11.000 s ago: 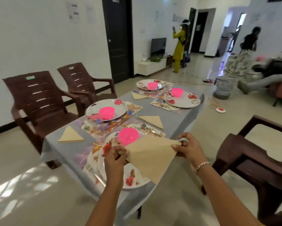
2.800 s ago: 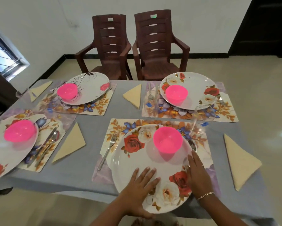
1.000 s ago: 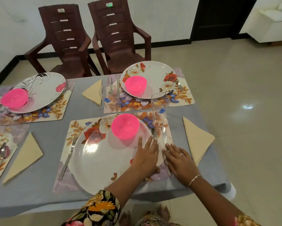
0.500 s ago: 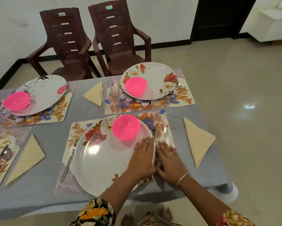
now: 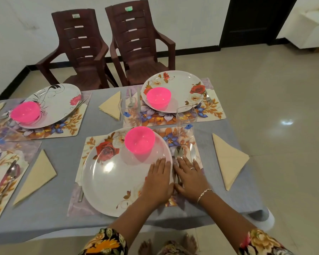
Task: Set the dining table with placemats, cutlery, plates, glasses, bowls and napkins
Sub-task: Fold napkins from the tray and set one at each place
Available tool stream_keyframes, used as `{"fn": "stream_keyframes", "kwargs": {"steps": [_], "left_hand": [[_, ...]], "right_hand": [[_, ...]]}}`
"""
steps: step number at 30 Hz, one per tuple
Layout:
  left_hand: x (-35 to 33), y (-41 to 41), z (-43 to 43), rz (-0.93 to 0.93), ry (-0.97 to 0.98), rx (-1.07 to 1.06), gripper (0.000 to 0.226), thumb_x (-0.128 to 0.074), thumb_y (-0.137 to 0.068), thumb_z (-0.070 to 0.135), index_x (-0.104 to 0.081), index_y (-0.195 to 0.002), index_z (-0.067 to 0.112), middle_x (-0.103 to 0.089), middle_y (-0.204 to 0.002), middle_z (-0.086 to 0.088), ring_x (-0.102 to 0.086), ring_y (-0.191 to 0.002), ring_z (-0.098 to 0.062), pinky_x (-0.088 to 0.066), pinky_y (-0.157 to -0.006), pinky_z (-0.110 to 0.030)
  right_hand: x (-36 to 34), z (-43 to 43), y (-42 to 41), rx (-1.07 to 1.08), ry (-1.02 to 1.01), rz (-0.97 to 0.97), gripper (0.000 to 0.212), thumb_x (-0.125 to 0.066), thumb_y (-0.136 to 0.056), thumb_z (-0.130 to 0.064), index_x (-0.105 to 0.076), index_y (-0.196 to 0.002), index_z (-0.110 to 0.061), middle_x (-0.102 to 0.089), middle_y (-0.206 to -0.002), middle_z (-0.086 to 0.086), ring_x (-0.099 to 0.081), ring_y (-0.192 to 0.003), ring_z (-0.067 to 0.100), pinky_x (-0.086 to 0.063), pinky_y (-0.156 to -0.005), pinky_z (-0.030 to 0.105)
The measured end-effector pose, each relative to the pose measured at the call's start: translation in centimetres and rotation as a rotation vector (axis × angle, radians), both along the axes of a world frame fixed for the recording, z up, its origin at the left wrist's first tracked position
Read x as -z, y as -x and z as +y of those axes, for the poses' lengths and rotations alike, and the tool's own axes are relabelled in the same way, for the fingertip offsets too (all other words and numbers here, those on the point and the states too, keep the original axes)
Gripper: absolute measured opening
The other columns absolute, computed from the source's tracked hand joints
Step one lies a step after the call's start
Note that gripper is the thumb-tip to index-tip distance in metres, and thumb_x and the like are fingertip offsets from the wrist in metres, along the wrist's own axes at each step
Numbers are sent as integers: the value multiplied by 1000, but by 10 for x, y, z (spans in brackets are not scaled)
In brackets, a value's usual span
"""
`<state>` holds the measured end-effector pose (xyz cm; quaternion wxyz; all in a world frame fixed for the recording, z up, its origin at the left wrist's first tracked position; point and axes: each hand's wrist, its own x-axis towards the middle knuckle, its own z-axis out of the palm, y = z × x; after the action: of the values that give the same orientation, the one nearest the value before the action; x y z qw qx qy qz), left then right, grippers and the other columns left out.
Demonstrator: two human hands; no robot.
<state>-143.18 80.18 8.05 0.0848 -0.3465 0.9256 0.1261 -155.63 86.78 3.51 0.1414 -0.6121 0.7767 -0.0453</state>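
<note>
The near white floral plate (image 5: 114,177) lies on a floral placemat (image 5: 88,148) and carries a pink bowl (image 5: 139,139). My left hand (image 5: 159,182) rests flat on the plate's right edge with straight fingers. My right hand (image 5: 191,178) lies flat beside it on the placemat, over the handles of the spoon (image 5: 179,152) and knife (image 5: 192,150). A clear glass (image 5: 186,119) stands behind them. A folded beige napkin (image 5: 227,160) lies to the right. A fork handle (image 5: 80,195) peeks out under the plate's left side.
Other settings with plates, pink bowls (image 5: 158,97) (image 5: 25,112), napkins (image 5: 111,106) (image 5: 35,178) and a second glass (image 5: 128,107) fill the grey-clothed table (image 5: 62,144). Two brown plastic chairs (image 5: 81,50) (image 5: 138,43) stand behind it. Tiled floor (image 5: 274,107) lies to the right.
Both hands have stayed flat on the plate's right edge and the cutlery. The plate sits a little further left, so it hides more of the fork.
</note>
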Motion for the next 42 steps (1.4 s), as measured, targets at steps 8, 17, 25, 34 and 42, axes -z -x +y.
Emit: {"fn": "stream_keyframes", "kwargs": {"steps": [8,17,25,34,42], "left_hand": [[24,-12,16,50,-141,-82,77,-45,-98,22,12,-148,9,17,-157,-8,21,-141,-18,18,-103,-26],[25,-6,20,56,-162,-104,78,-45,-98,16,15,-146,6,20,-155,-12,17,-144,-26,27,-94,-23],[26,-8,30,157,-168,-86,76,-44,-96,6,11,-148,8,18,-156,-6,15,-144,-21,18,-102,-22],[34,5,30,131,39,-53,84,-94,-34,37,-70,-109,7,-67,-116,-9,-68,-101,-22,-40,-88,-30],[19,13,16,161,60,74,63,-70,-79,34,-52,-132,5,-48,-140,-13,-49,-128,-26,-20,-106,-35]], "right_hand": [[4,19,19,-60,-103,15,68,-18,-90,-62,-53,-130,-19,-55,-133,7,-53,-122,26,-26,-101,50],[-2,12,35,-153,-133,80,106,18,-60,-81,-5,-149,-26,3,-157,0,3,-145,18,17,-108,35],[-12,13,29,-51,-19,33,87,-12,-82,-75,-38,-141,-17,-33,-149,11,-28,-138,29,-14,-109,45],[-19,-3,-9,538,64,27,36,-65,-82,-40,-69,-100,-9,-47,-136,16,-43,-127,34,-42,-95,45],[-25,-6,15,851,97,-240,24,-71,-78,-35,-73,-80,-11,-61,-108,12,-58,-100,27,-50,-83,35]]}}
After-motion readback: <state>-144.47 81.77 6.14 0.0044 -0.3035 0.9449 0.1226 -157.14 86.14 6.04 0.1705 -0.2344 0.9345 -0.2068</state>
